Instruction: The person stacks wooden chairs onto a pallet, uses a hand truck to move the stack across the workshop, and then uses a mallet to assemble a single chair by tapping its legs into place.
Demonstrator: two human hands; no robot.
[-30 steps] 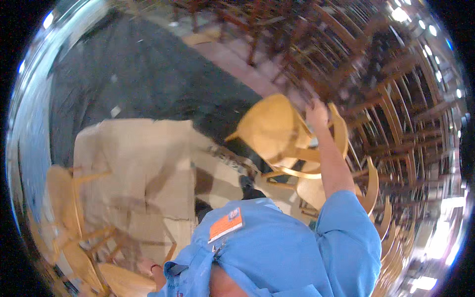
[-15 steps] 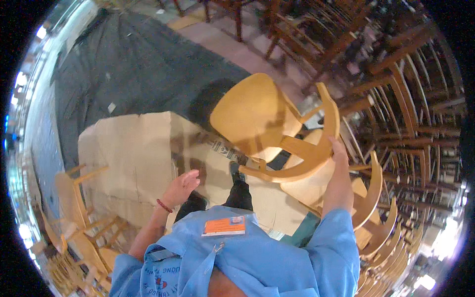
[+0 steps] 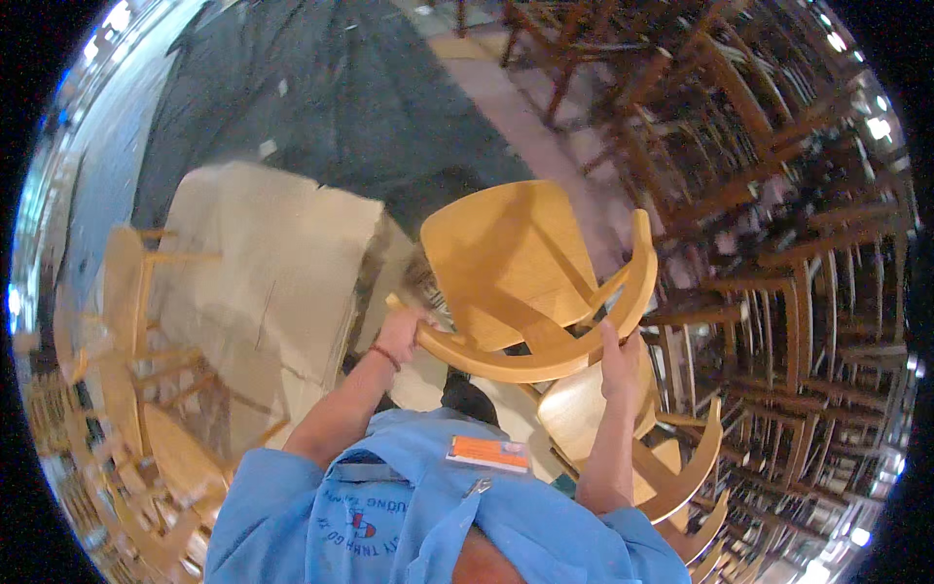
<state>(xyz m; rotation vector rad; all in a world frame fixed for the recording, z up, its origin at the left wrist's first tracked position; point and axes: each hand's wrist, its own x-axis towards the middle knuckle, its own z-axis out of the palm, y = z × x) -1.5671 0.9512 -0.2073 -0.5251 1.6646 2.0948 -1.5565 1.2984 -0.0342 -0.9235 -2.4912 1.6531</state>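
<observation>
A light wooden chair [image 3: 506, 248] with a broad seat and a curved top rail stands in front of me, the rail nearest my body. My left hand [image 3: 399, 334], with a red beaded bracelet at the wrist, is closed around the left end of that rail. Farther right, my right hand [image 3: 619, 368] grips the same rail, its thumb on top and its other fingers partly hidden. Close behind my right hand is a second light wooden chair [image 3: 574, 409], partly covered by the first one.
A row of similar chairs [image 3: 691, 477] runs down the lower right. More light chairs [image 3: 126, 292] stand at the left. Cardboard [image 3: 263, 263] and a dark sheet [image 3: 321, 97] cover the floor. Stacked dark wooden chair frames [image 3: 778, 282] fill the right side.
My left hand has moved from open air onto the rail's left end. The chair has turned slightly, and my right hand has shifted along its rail toward the middle.
</observation>
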